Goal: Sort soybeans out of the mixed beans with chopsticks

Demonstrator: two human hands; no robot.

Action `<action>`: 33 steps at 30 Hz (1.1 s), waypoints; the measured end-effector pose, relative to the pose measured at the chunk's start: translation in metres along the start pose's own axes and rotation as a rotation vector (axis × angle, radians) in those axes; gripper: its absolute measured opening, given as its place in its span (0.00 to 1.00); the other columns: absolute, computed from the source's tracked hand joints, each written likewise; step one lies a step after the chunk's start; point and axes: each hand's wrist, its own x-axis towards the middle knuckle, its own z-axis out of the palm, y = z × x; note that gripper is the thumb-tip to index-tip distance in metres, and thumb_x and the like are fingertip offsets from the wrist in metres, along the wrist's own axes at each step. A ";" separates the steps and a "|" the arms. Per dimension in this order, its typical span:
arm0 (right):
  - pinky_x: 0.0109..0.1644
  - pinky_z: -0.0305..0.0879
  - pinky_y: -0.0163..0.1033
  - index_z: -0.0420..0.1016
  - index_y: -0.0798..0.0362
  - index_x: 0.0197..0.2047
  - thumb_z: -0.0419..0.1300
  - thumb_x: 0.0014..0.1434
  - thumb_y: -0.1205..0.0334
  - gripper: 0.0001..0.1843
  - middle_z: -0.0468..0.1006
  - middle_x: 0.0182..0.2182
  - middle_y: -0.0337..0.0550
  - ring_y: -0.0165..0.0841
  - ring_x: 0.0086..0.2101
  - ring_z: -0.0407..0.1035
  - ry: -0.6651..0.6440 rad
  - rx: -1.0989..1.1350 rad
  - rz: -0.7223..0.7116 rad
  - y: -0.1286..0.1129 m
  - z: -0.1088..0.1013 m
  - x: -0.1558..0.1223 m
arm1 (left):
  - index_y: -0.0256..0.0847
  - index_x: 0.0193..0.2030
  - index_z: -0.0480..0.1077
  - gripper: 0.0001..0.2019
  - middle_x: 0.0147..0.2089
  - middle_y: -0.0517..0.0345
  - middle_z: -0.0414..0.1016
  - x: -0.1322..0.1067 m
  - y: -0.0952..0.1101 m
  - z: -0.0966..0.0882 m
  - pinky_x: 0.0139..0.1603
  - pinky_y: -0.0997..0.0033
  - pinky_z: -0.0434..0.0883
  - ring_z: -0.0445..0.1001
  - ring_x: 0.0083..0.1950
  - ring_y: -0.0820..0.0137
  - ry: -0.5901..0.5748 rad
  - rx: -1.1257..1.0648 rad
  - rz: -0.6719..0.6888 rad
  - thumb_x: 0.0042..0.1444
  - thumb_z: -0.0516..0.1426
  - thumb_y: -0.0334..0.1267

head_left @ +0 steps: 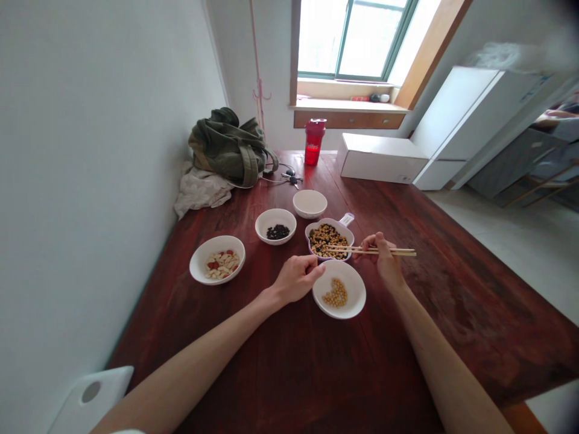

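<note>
My right hand grips a pair of wooden chopsticks, their tips reaching left over a purple-rimmed bowl of mixed yellow and dark beans. My left hand rests loosely curled on the table, its fingertips touching the left rim of a white bowl that holds a small heap of yellow beans. Further left stand a white bowl with black beans and a white bowl with pale and red pieces. An empty white bowl sits behind them.
The dark red wooden table runs along a white wall at left. At its far end lie a green bag, a crumpled cloth, keys and a cable, a red bottle and a white box. A white stool stands near left.
</note>
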 end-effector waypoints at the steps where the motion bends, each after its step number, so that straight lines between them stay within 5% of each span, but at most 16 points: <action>1: 0.31 0.77 0.40 0.74 0.51 0.27 0.58 0.65 0.39 0.26 0.79 0.23 0.44 0.38 0.29 0.79 0.000 0.003 0.000 0.000 0.000 0.000 | 0.39 0.25 0.56 0.22 0.23 0.65 0.57 0.000 0.000 0.000 0.29 0.73 0.50 0.55 0.27 0.76 -0.001 0.000 0.000 0.66 0.53 0.49; 33: 0.28 0.75 0.39 0.74 0.51 0.25 0.57 0.64 0.35 0.29 0.80 0.22 0.44 0.36 0.23 0.76 -0.010 0.006 -0.026 -0.001 0.005 -0.004 | 0.39 0.25 0.56 0.22 0.23 0.65 0.57 0.000 0.001 -0.001 0.29 0.73 0.50 0.56 0.27 0.76 -0.005 0.003 -0.008 0.65 0.53 0.50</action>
